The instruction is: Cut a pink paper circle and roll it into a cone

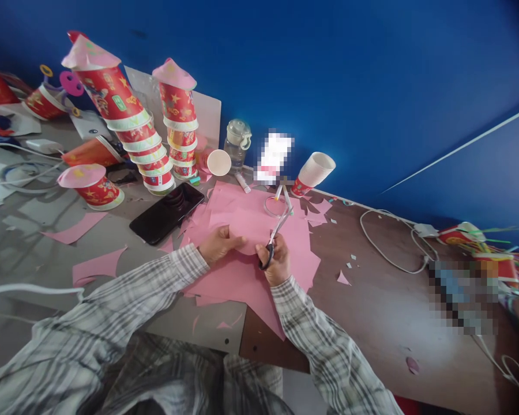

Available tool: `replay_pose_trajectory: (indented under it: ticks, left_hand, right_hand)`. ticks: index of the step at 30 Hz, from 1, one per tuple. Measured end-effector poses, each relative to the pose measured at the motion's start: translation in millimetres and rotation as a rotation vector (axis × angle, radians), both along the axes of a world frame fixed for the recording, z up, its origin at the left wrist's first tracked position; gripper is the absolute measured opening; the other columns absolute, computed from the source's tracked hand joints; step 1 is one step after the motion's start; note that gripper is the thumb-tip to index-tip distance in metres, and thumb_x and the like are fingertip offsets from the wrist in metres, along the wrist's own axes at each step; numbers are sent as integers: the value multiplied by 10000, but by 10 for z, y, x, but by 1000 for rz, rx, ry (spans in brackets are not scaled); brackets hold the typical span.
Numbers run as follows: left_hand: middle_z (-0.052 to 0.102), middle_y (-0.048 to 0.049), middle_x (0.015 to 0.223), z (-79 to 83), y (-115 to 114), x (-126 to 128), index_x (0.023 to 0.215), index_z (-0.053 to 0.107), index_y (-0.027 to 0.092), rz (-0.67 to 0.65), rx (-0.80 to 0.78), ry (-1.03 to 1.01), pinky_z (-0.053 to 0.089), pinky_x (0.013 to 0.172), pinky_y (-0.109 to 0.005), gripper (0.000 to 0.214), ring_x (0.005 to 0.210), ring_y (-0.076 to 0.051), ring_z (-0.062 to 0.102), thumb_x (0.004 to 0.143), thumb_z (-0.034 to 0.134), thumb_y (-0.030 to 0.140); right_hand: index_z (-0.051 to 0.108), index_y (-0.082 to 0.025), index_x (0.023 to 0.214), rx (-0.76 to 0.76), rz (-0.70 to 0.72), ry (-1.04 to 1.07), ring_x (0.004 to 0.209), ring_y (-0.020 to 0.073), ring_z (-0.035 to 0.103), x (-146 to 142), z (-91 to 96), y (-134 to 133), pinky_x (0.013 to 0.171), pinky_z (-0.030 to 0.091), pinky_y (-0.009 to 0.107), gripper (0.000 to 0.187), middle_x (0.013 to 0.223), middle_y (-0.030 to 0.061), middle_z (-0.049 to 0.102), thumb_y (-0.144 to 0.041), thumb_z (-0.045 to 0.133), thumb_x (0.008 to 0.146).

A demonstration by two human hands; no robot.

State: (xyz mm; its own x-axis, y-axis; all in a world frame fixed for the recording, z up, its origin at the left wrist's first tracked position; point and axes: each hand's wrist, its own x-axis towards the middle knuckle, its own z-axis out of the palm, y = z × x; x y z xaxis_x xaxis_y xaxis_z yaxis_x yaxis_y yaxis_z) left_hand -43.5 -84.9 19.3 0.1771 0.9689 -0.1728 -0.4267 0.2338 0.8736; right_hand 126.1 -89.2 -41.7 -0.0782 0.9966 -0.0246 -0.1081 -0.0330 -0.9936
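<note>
My left hand [216,245] pinches a rounded piece of pink paper [247,233] held just above a heap of pink paper sheets [242,276]. My right hand [277,262] is closed round the black handles of a pair of scissors [277,233]. The blades point up and away from me along the right edge of the held piece. Both sleeves are grey plaid.
A black phone [168,212] lies left of the sheets. Behind stand stacks of red paper cups with pink cone lids [130,121], a clear bottle [237,144], a tipped white cup [315,170] and a glue stick [243,183]. White cables [384,248] trail on the right.
</note>
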Motion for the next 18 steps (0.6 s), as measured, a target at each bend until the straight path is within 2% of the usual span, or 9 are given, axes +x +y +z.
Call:
replay_pose_trajectory:
  ticks: [4,8,10,14,16,18]
  left_hand:
    - [650,-58,661,-14,-13,-11,744,617,84,-69,-38,-109,453,674,-314,355,678,-183,584,495,748,300]
    - [667,-125,742,-48,3,-59,871,600,60,-65,-98,-179,473,678,-364,406,716,-231,608,566,700,308]
    - [668,-145,771,-42,13,-78,911,588,49,-80,-125,-165,478,672,-377,440,713,-238,610,558,704,286]
    - [667,-143,858,-20,22,-81,952,578,62,-106,-77,-66,483,701,-382,539,766,-243,599,463,751,208]
    - [666,-129,873,-28,27,-77,950,579,77,-39,-22,-15,491,679,-359,540,769,-231,594,459,751,220]
    - [668,-91,730,-46,36,-81,911,583,79,62,-5,39,491,544,-304,494,614,-183,587,485,736,278]
  right_hand:
    - [649,-308,1136,33,-43,-65,570,127,480,85,9,36,557,412,267,576,689,-134,590,-495,975,699]
    - [663,-308,1087,43,57,-102,530,108,393,162,8,55,549,342,261,478,634,-162,486,-460,939,727]
    - [685,-300,1089,32,111,-109,529,106,385,206,4,70,552,345,267,465,634,-161,477,-456,939,732]
    - [747,-273,1137,48,111,-156,582,136,499,283,-8,117,583,422,285,491,683,-116,568,-474,969,748]
    - [759,-265,1161,80,51,-142,618,159,573,291,-36,123,608,474,297,518,723,-81,642,-544,966,777]
    - [754,-261,1174,119,24,-119,619,180,617,277,-89,107,609,505,311,551,734,-52,697,-660,937,841]
